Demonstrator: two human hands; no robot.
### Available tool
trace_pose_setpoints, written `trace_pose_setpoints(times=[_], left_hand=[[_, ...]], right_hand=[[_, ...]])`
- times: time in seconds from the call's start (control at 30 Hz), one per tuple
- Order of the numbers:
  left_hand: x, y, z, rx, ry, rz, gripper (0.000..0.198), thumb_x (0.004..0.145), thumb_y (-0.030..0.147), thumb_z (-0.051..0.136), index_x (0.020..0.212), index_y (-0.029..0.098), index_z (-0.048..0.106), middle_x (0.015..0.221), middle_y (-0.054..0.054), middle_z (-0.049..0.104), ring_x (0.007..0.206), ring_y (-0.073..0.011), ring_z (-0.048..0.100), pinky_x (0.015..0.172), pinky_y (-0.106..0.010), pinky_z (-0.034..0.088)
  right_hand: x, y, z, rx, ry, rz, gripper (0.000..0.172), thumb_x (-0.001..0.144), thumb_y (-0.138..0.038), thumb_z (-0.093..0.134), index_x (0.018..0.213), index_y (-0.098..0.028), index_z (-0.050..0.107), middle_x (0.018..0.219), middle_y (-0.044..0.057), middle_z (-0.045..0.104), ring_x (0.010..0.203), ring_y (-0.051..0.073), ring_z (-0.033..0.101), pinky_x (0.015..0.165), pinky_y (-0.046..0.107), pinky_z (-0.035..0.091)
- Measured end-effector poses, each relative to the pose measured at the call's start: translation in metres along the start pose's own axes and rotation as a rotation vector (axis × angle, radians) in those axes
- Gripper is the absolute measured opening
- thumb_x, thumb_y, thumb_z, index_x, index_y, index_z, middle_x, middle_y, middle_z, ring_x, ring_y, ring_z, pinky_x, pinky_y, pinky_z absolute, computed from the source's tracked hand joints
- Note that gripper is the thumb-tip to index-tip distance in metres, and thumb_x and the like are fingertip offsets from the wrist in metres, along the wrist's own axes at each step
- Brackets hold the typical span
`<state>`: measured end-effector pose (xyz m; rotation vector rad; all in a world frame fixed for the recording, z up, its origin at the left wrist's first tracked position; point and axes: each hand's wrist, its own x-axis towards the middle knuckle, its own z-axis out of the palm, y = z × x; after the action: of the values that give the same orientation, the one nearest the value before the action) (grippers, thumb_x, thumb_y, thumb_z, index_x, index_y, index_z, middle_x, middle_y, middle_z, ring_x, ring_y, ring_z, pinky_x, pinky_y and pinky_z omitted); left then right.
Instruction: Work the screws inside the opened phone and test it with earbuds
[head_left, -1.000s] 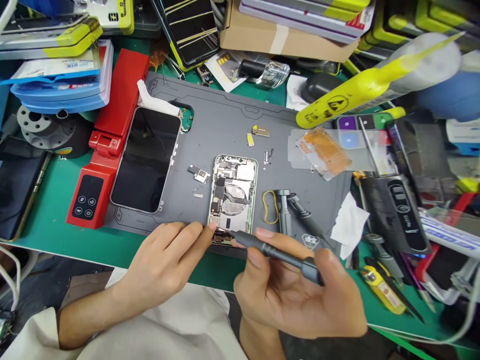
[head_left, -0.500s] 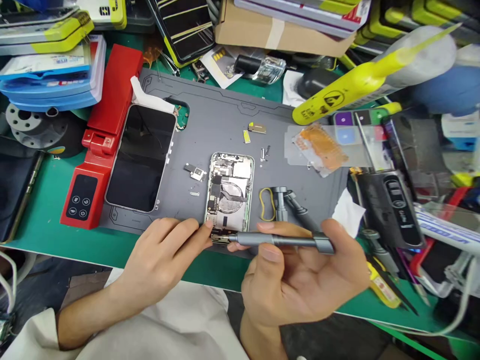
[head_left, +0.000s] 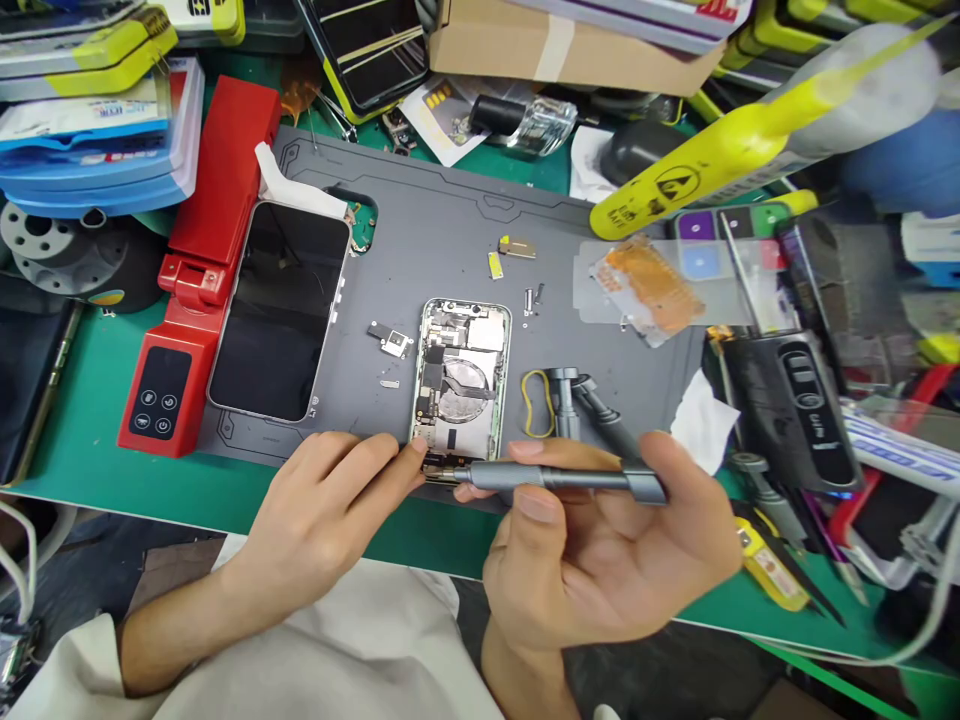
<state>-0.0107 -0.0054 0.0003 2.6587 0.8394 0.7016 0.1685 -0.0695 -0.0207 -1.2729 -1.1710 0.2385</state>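
Note:
An opened phone [head_left: 466,415], its inner parts bare, lies on a grey mat. My left hand [head_left: 322,515] grips its lower left corner, with the fingers pressed together at the edge. A dark grey pen-shaped screwdriver [head_left: 555,477] is held almost level by my right hand [head_left: 600,570], its rear end against the index finger. The thin tip points left at the bottom edge of the phone, close to my left fingertips. Whether it sits on a screw is too small to tell. My left fingers hide that corner of the phone.
On the mat [head_left: 427,220] lie a phone screen [head_left: 281,310], a small metal bracket [head_left: 391,340], tiny screws [head_left: 528,300], a yellow rubber band [head_left: 536,403] and two more grey drivers [head_left: 564,400]. A red device [head_left: 199,270] stands left; a yellow ESD-marked brush [head_left: 675,185] leans at right.
The view has shifted slightly. Both hands keep their places at the phone, and the screwdriver has tilted a little, with its tip a bit further left.

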Motion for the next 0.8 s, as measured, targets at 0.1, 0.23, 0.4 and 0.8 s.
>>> trace_pose_setpoints(times=[0.1,0.23,0.4,0.8], left_hand=[[0.0003,-0.0002,-0.0006,-0.005,0.002,-0.002,0.028,0.105,0.013,0.069,0.133,0.008,0.07,0.111,-0.006,0.079,0.091,-0.0187,0.064,0.077,-0.035,0.053],[0.0006,-0.0003,-0.0008,-0.013,0.01,-0.017,0.032,0.103,0.015,0.075,0.133,0.008,0.07,0.109,-0.005,0.078,0.088,-0.0179,0.062,0.077,-0.035,0.052],[0.0006,-0.0012,-0.0001,-0.018,0.004,-0.006,0.028,0.104,0.013,0.071,0.132,0.008,0.071,0.112,-0.006,0.079,0.09,-0.0178,0.063,0.076,-0.035,0.052],[-0.0011,-0.0021,-0.0001,-0.027,-0.012,-0.006,0.031,0.103,0.011,0.072,0.133,0.008,0.071,0.113,-0.006,0.078,0.091,-0.018,0.061,0.079,-0.034,0.05]], right_hand=[[0.0009,-0.0003,-0.0001,0.013,0.005,0.004,0.076,0.092,0.004,0.071,0.161,-0.023,0.053,0.115,0.005,0.07,0.093,0.012,0.075,0.066,0.023,0.072],[0.0021,-0.0008,-0.0001,0.035,0.001,-0.017,0.074,0.093,0.003,0.071,0.161,-0.022,0.053,0.115,0.005,0.071,0.094,0.012,0.074,0.067,0.023,0.072],[0.0022,-0.0011,0.001,0.03,-0.041,-0.037,0.077,0.094,0.005,0.067,0.163,-0.023,0.05,0.12,0.005,0.069,0.101,0.011,0.074,0.072,0.022,0.072],[0.0006,0.0001,0.0008,-0.012,0.015,-0.026,0.073,0.095,0.0,0.071,0.161,-0.024,0.053,0.116,0.004,0.071,0.096,0.012,0.074,0.071,0.025,0.073]])
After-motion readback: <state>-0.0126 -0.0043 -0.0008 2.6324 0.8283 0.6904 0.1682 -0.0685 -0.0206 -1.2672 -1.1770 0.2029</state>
